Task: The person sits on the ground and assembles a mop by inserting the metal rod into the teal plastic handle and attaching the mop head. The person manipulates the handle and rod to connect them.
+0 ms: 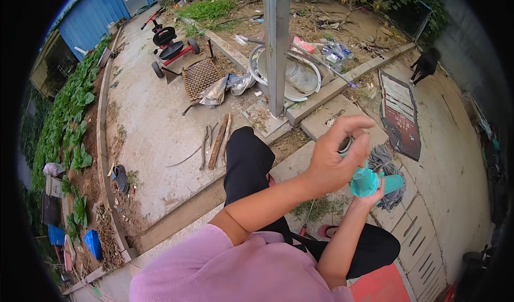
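In front of me, slightly right, my left hand is closed around a short tube, its dark round end showing between thumb and fingers. Just below it is a teal plastic mop socket, with a ribbed teal part extending to the right. My right hand grips this socket from beneath, fingers wrapped round it. Grey mop strands show behind and beside the teal plastic. Whether the tube and the socket are joined is hidden by my left hand.
A metal post stands ahead, near a white-rimmed round frame. Wood sticks, a woven seat and a tricycle are on the left. A dark mat and a black dog are on the right.
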`<state>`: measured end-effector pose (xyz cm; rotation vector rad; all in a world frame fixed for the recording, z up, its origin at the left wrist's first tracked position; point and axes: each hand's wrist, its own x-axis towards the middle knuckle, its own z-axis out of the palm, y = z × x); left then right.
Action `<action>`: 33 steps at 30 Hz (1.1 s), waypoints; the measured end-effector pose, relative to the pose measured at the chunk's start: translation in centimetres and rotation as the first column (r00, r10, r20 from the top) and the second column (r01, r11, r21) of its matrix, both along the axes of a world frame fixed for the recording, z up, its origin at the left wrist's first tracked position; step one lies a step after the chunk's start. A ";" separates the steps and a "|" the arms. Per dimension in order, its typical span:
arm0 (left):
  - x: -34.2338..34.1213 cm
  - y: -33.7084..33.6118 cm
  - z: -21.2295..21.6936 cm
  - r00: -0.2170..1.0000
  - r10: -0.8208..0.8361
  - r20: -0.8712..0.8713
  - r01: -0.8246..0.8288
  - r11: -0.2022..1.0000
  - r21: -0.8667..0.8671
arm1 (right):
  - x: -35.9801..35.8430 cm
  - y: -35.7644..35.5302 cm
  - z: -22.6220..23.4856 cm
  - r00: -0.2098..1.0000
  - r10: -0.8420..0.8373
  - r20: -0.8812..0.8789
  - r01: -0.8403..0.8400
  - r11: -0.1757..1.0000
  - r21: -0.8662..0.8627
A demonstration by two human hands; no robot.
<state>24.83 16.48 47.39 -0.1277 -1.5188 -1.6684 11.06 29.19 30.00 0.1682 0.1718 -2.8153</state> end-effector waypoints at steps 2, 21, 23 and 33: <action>-0.4 -3.7 -3.9 0.995 0.062 0.080 -0.081 0.961 0.264 | -1.1 1.4 1.6 0.993 -0.042 0.108 0.069 0.963 -0.262; -3.0 -8.2 -11.8 0.981 0.172 0.092 -0.169 0.516 0.839 | -1.4 -2.3 -1.2 0.976 -0.036 0.214 0.059 0.993 -0.102; -3.1 -4.6 -5.3 0.988 0.142 0.067 -0.155 0.816 0.556 | -0.4 -3.4 -3.8 0.977 -0.014 0.212 -0.028 0.981 0.192; -8.7 15.5 -7.4 0.958 -0.075 0.276 0.277 0.480 -0.832 | 4.3 -5.3 -6.8 0.944 0.282 -0.169 -0.313 0.929 -0.198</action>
